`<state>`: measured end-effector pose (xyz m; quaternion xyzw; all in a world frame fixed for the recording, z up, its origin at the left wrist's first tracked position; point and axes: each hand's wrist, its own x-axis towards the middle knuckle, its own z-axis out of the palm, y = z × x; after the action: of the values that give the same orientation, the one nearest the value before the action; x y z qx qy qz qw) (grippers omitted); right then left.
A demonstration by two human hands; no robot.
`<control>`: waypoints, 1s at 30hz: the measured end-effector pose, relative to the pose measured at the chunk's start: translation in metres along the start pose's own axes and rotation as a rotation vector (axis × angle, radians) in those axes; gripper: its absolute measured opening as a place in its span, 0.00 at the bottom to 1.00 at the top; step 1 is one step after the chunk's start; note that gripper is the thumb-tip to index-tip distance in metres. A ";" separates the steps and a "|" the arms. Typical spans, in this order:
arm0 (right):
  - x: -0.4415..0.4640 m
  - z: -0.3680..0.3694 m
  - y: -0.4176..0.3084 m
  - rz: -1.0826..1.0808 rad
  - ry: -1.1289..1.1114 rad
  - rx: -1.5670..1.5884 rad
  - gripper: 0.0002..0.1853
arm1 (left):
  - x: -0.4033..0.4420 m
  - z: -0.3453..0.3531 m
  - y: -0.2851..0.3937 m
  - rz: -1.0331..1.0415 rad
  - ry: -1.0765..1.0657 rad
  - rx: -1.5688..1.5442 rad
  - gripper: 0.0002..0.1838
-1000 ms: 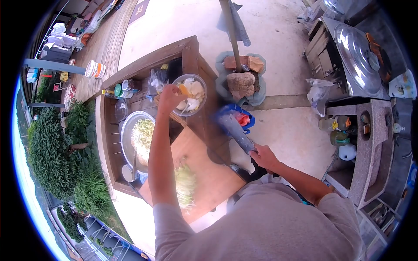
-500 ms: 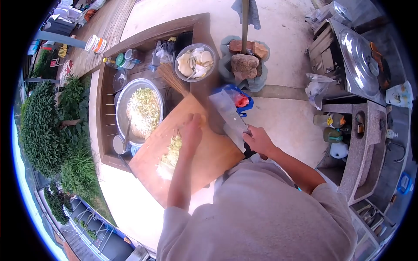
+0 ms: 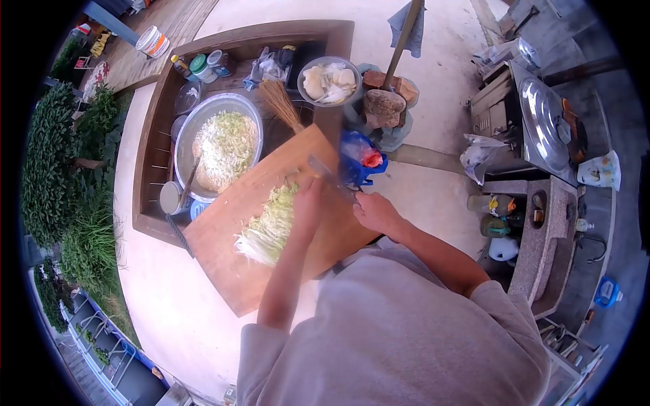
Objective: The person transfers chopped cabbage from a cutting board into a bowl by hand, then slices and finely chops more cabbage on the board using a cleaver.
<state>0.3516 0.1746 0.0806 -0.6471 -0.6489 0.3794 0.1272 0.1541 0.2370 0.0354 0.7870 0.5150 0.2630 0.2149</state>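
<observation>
A pile of shredded pale green cabbage [image 3: 267,227] lies on the wooden cutting board [image 3: 223,260]. My left hand [image 3: 309,196] rests on the board at the right side of the pile, its fingers closed round something I cannot make out. My right hand [image 3: 376,211] grips the handle of a wide knife [image 3: 328,174], whose blade is over the board close to my left fingertips. Beyond the board stands a large bowl [image 3: 254,152] of chopped greens and white shreds. A smaller bowl [image 3: 330,83] of pale peeled pieces sits on the wooden frame.
A straw brush [image 3: 279,103] and several jars, one with a green lid [image 3: 198,64], are in the wooden frame. Right of the board lies a blue bag [image 3: 357,159]. Behind it, stones [image 3: 384,108] surround a pole. A stone sink unit [image 3: 542,250] stands at the right.
My left hand has gone from the smaller bowl down to the board. The knife has swung in from the right to over the board. The view has shifted.
</observation>
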 end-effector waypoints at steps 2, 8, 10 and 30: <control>0.003 -0.003 -0.005 0.002 -0.016 -0.036 0.12 | -0.003 0.002 -0.005 0.014 0.005 0.008 0.10; 0.030 -0.018 -0.040 0.162 -0.196 -0.047 0.13 | 0.000 0.002 -0.016 0.063 0.011 -0.033 0.09; 0.036 -0.019 -0.049 0.183 -0.216 -0.050 0.12 | -0.001 0.001 -0.015 0.062 0.008 -0.027 0.09; 0.089 0.048 -0.002 -0.040 0.192 0.081 0.13 | -0.003 0.006 -0.014 0.035 0.058 -0.037 0.07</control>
<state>0.3073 0.2422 0.0203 -0.6618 -0.6307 0.3387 0.2226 0.1464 0.2388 0.0218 0.7839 0.5020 0.2989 0.2099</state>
